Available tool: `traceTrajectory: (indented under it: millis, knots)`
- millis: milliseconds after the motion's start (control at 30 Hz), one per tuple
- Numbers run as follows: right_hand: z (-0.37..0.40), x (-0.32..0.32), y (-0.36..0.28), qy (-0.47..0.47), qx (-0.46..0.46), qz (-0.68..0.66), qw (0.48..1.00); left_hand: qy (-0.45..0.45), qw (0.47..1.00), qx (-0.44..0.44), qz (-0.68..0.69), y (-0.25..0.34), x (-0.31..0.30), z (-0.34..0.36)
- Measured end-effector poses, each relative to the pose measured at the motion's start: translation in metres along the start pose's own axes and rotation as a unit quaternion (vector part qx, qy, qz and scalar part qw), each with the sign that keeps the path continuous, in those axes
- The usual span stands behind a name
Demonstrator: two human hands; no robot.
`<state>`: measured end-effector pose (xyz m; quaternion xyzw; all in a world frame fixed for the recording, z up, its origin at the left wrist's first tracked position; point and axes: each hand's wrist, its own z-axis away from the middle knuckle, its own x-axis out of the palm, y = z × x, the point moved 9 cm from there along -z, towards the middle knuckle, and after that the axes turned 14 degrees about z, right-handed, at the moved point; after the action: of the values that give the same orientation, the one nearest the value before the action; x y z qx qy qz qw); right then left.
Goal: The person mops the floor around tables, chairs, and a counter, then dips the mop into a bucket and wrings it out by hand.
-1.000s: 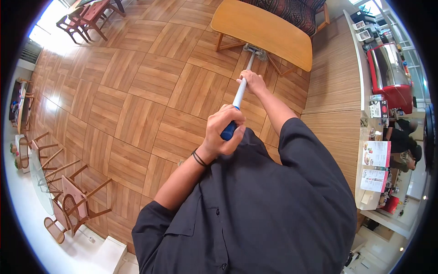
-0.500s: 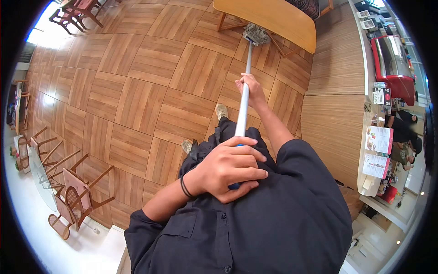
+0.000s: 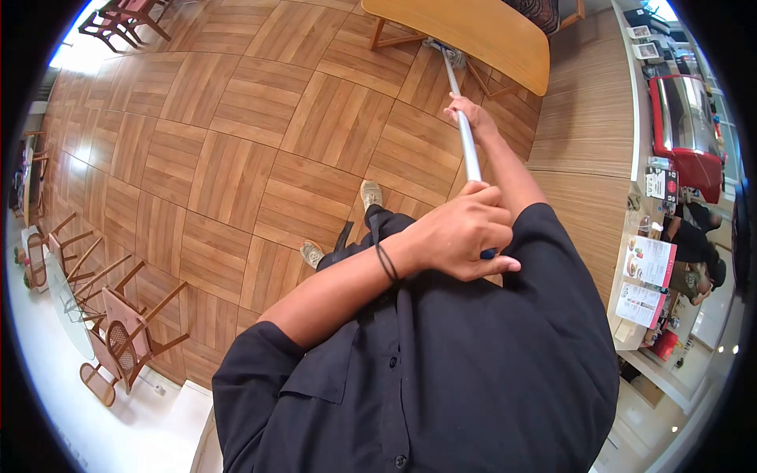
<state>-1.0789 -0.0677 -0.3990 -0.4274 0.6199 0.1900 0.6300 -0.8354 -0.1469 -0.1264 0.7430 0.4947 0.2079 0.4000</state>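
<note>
A mop with a pale metal handle (image 3: pixel 467 146) slants from my body out to the floor. My left hand (image 3: pixel 465 232), with a dark band at the wrist, is closed around the handle's top end, in front of my chest. A bit of blue grip shows below its fingers. Farther down the shaft, my right hand (image 3: pixel 471 117) is wrapped round it with the arm stretched forward. The grey stringy mop head (image 3: pixel 455 58) lies on the floor at the edge of a wooden table (image 3: pixel 465 27), which partly hides it.
A wood-panelled counter (image 3: pixel 583 205) runs along the right, carrying menus (image 3: pixel 648 262) and a red machine (image 3: pixel 686 118). People (image 3: pixel 698 252) are behind it. Chairs (image 3: pixel 130 327) and a glass table (image 3: pixel 67 303) stand at left. My shoes (image 3: pixel 371 194) rest on wood-patterned flooring.
Both hands have shifted to the right, the right one also farther forward. The handle's near end swung right, and the mop head slid slightly right and farther under the table edge.
</note>
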Motion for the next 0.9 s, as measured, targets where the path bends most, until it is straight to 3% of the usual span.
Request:
traceTrajectory:
  millis: [100, 200, 233, 267, 300, 367, 467, 567, 667, 733, 800, 900]
  knots:
    - [0.01, -0.007, 0.003, 0.015, 0.031, 0.079, 0.996, 0.0, 1.0, 0.002, 0.003, -0.009, 0.017, -0.001]
    - [0.048, -0.012, 0.001, 0.094, 0.197, 0.02, 0.976, -0.011, 1.0, -0.026, -0.007, -0.011, 0.034, 0.021]
    - [0.062, 0.012, 0.003, 0.027, 0.301, -0.157, 0.94, -0.016, 0.999, -0.038, -0.012, -0.012, 0.037, 0.03]
    - [0.086, 0.037, 0.0, 0.004, 0.435, -0.353, 0.829, -0.02, 0.998, -0.042, -0.03, -0.011, 0.039, 0.039]
    - [0.115, 0.057, -0.011, 0.009, 0.556, -0.46, 0.692, -0.023, 0.998, -0.047, -0.047, -0.01, 0.04, 0.05]
    - [0.119, 0.023, -0.134, 0.035, 0.544, -0.655, 0.524, -0.053, 0.993, -0.066, -0.08, -0.01, 0.045, 0.075]
    - [0.162, 0.065, -0.181, -0.061, 0.436, -0.789, 0.428, -0.067, 0.982, -0.069, -0.165, 0.007, 0.049, 0.109]
    - [0.203, 0.063, -0.205, -0.071, 0.549, -0.698, 0.455, -0.074, 0.982, -0.124, -0.125, 0.018, 0.048, 0.13]
    - [0.232, 0.072, -0.195, -0.072, 0.649, -0.535, 0.536, -0.033, 0.981, -0.173, -0.078, 0.013, 0.024, 0.139]
    - [0.229, 0.086, -0.198, -0.087, 0.67, -0.545, 0.496, 0.007, 0.962, -0.249, -0.108, 0.003, -0.001, 0.15]
    - [0.222, 0.11, -0.19, -0.104, 0.668, -0.566, 0.472, 0.067, 0.957, -0.26, -0.115, 0.0, -0.024, 0.157]
    - [0.184, 0.131, -0.145, -0.084, 0.661, -0.564, 0.488, 0.113, 0.938, -0.305, -0.122, -0.011, -0.04, 0.173]
